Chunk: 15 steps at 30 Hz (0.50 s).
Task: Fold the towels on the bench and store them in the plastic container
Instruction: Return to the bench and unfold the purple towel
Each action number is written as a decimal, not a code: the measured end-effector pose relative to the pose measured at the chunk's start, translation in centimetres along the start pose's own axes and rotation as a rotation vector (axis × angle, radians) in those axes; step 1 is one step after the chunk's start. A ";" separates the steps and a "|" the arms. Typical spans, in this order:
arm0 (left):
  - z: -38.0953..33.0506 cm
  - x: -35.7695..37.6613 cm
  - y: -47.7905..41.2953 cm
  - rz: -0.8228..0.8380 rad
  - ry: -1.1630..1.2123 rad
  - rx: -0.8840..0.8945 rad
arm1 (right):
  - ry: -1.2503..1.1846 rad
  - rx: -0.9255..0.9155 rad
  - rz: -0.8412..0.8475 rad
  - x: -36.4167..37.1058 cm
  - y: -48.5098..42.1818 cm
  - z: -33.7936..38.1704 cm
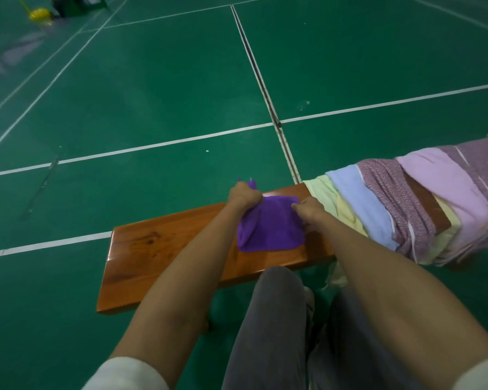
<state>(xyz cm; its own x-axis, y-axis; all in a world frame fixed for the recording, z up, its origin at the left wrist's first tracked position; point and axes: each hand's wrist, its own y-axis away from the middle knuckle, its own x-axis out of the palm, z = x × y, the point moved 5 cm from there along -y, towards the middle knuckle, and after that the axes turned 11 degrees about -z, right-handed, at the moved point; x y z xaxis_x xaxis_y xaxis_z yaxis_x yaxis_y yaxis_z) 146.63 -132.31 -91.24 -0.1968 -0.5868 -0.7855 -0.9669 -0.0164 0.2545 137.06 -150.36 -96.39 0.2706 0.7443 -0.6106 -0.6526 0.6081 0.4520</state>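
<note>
Place: we take this for an indoor sports hall, most likely a court for racket games.
Floor: we see a green floor (152, 94) (smooth, with a slight sheen) running to every edge of the view.
Markings: white court lines (158, 143) cross it, some parallel and some meeting at right angles, as court boundaries do.
Seam: a dark joint (261, 85) runs straight between two sheets of the floor covering.
Furniture: we find a plain wooden bench (158, 257) standing on the court, with towels (406, 204) draped over its right end.
Far corner: a yellow object (40, 14) and a dark box-like shape (78, 5) sit at the top left, too blurred for us to identify.
</note>
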 end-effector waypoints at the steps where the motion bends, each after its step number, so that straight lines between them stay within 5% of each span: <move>1: -1.0 1.1 0.6 0.018 -0.011 0.024 | -0.039 0.029 0.022 -0.2 0.1 -0.2; 7: -4.2 6.1 3.8 0.151 0.030 0.062 | -0.191 0.120 0.204 -0.3 -0.4 -1.0; 11: -4.2 8.4 5.1 0.377 0.264 -0.044 | -0.208 0.145 0.268 0.2 -1.7 -1.5; 15: -2.0 6.4 2.8 0.069 0.195 0.002 | -0.180 0.134 0.240 -0.1 -0.6 -0.8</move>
<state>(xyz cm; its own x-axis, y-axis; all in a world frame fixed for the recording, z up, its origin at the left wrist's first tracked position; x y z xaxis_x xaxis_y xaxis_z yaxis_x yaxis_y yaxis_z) 143.01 -137.69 -94.42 -0.2280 -0.7319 -0.6422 -0.9526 0.0312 0.3027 136.88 -151.02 -97.09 0.2488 0.9005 -0.3566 -0.6175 0.4311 0.6579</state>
